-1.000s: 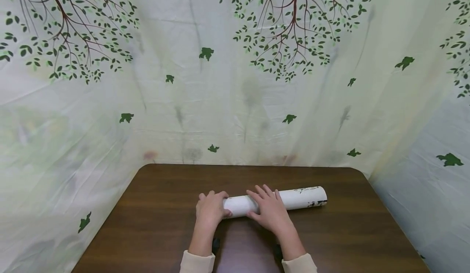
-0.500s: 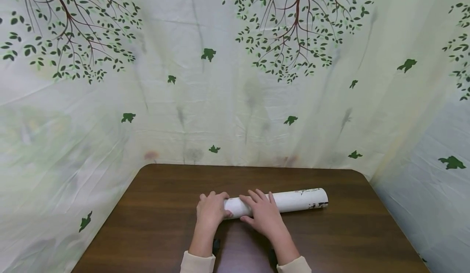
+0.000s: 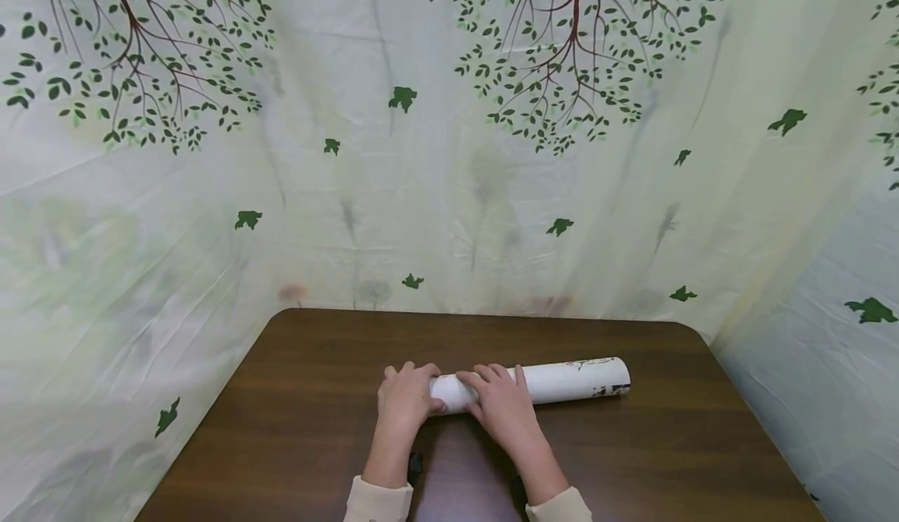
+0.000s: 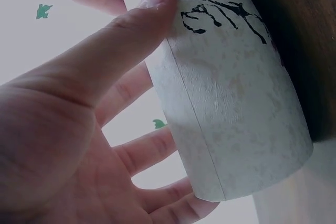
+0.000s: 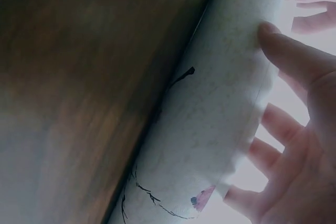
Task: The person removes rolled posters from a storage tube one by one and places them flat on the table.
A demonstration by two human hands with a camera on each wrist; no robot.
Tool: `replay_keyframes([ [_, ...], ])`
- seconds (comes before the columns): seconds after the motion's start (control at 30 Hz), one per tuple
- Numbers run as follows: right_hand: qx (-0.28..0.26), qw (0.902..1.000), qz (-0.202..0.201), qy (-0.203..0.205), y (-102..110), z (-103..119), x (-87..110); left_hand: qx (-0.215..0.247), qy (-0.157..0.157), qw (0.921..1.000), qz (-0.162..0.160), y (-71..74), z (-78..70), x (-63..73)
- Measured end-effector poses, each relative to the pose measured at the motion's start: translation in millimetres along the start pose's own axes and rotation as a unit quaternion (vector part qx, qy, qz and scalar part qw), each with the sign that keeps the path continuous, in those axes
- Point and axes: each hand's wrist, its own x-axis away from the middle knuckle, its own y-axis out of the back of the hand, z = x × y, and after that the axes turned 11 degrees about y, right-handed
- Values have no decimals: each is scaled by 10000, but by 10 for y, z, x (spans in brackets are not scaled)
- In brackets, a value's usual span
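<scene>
A white paper roll [image 3: 576, 381] with black ink-like drawing lies across the table, its right end slightly farther away. My left hand [image 3: 403, 401] grips its left end, thumb [image 4: 157, 3] on the near side and fingers [image 4: 149, 150] round the far side. Close to it, my right hand [image 3: 504, 409] holds the roll left of its middle. Its thumb [image 5: 283, 51] presses the near face while the fingers reach over the top. A long straight seam runs along the roll in the left wrist view, and a small pink patch [image 5: 203, 199] shows in the right wrist view.
The brown wooden table [image 3: 316, 444] has rounded far corners. Behind and beside it hangs a pale cloth [image 3: 449, 218] printed with branches and green leaves. Light cuffs [image 3: 379, 500] cover the forearms at the bottom of the head view.
My right hand has slid left along the roll, closer to my left hand, and its thumb has drawn in against the roll. The left hand keeps its grip on the end.
</scene>
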Motion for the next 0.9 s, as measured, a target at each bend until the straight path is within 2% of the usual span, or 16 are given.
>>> replay_keyframes([
  [0.17, -2, 9999, -94, -41, -5, -3, -2, 375, 22, 9992, 98, 61, 35, -11],
  [0.37, -39, 9999, -137, -66, 8, -31, 4, 1142, 481, 9923, -14, 152, 181, -110],
  [0.47, -70, 9997, -156, -153, 15, -63, 17, 1507, 789, 9854, 26, 145, 287, -179],
  [0.6, -130, 9994, -104, -304, 17, -119, 33, 1947, 1039, 9751, 199, 111, 404, -237],
  [0.8, -150, 9990, -10, -409, 34, -180, 46, 2362, 1014, 9646, 587, 68, 449, -247],
  [0.9, -144, 9988, -42, -462, 44, -196, 55, 2640, 1032, 9561, 744, 42, 430, -248],
])
